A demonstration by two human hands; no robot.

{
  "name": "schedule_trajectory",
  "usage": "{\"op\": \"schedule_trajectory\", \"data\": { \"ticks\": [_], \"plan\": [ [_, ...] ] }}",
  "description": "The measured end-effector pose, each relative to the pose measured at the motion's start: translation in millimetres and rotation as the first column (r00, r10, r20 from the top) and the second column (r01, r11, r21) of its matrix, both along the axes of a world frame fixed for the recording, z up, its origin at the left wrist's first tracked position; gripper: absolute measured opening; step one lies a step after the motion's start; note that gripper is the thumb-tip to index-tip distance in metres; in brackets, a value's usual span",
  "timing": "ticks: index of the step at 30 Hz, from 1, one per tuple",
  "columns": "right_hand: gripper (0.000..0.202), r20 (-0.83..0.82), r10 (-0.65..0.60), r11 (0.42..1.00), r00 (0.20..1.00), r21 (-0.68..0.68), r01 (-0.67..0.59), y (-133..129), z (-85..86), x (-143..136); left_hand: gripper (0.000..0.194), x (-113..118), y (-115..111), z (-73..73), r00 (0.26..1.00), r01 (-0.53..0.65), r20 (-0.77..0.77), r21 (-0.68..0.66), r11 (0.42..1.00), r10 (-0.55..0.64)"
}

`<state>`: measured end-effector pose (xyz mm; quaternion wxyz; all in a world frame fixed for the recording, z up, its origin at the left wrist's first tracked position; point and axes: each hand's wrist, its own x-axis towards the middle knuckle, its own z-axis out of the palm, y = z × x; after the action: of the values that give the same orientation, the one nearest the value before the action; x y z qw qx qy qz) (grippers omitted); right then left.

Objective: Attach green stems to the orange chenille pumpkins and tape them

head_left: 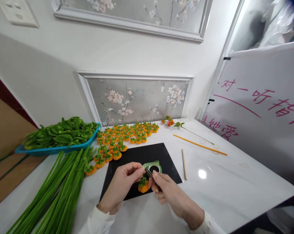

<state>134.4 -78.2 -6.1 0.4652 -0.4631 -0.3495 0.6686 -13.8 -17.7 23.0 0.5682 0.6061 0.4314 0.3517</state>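
My left hand [124,180] is closed in a pinch at the top of the green stem of an orange pipe-cleaner flower [143,186]. The flower hangs head down from it. A strip of green tape [150,164] runs to the same fingertips from a tape roll [160,168] just behind. My right hand [167,188] grips a dark, slim cutting tool [149,174], its tip close to the left fingertips. Whether the blades touch the tape or the stem cannot be made out. Both hands are over a black mat [156,151].
Many orange flowers [127,132] stand head down behind the mat. A blue tray [56,150] of green leaves and long green stems [56,191] are at left. On the right lie a wooden stick [184,164], an orange pipe cleaner [200,145] and a wired flower stem [198,135].
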Motion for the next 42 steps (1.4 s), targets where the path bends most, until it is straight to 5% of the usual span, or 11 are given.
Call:
{"op": "schedule_trajectory", "data": {
  "ticks": [16, 19, 21, 23, 26, 27, 36, 40, 42],
  "plan": [
    [0.049, 0.051, -0.072, 0.993, 0.996, 0.098, 0.067, 3, -1.1, -5, 0.016, 2, -1, -4.4, 0.997, 0.075, -0.026, 0.068, 0.995, -0.073],
    [0.046, 0.206, -0.141, 0.973, 0.968, 0.207, 0.098, 7, 0.1, 11, 0.018, 1, 1, -4.6, 0.999, 0.015, -0.031, 0.064, 0.998, -0.013],
    [0.039, 0.468, -0.321, 0.909, 0.824, 0.397, 0.129, 15, -1.0, 30, 0.020, 0, 2, -5.2, 0.998, -0.058, -0.018, 0.067, 0.996, 0.059],
    [0.025, 0.683, -0.534, 0.820, 0.498, 0.562, 0.109, 26, -4.7, 49, 0.022, -1, 4, -5.9, 0.992, -0.121, -0.005, 0.072, 0.990, 0.122],
    [0.025, 0.879, -0.476, 0.877, 0.016, 0.476, -0.059, 42, -14.1, 63, 0.021, -2, 4, -6.6, 0.993, -0.119, 0.006, 0.086, 0.989, 0.119],
    [0.025, 0.891, -0.452, 0.889, -0.033, 0.448, -0.093, 46, -17.5, 62, 0.020, -2, 3, -6.8, 0.996, -0.094, 0.009, 0.091, 0.991, 0.094],
    [0.027, 0.898, -0.415, 0.905, -0.145, 0.392, -0.164, 53, -36.2, 49, 0.020, 4, -3, -5.2, 0.996, -0.025, 0.092, 0.092, 0.995, 0.017],
    [0.019, 0.891, -0.440, 0.889, -0.111, 0.415, -0.194, 51, -25.4, 56, 0.032, 4, -2, -6.6, 0.993, -0.089, 0.081, 0.117, 0.989, 0.080],
    [0.025, 0.880, -0.476, 0.851, 0.007, 0.462, -0.250, 48, -10.1, 54, 0.033, 3, -1, -8.7, 0.993, -0.114, 0.046, 0.173, 0.978, 0.108]
  ]
}}
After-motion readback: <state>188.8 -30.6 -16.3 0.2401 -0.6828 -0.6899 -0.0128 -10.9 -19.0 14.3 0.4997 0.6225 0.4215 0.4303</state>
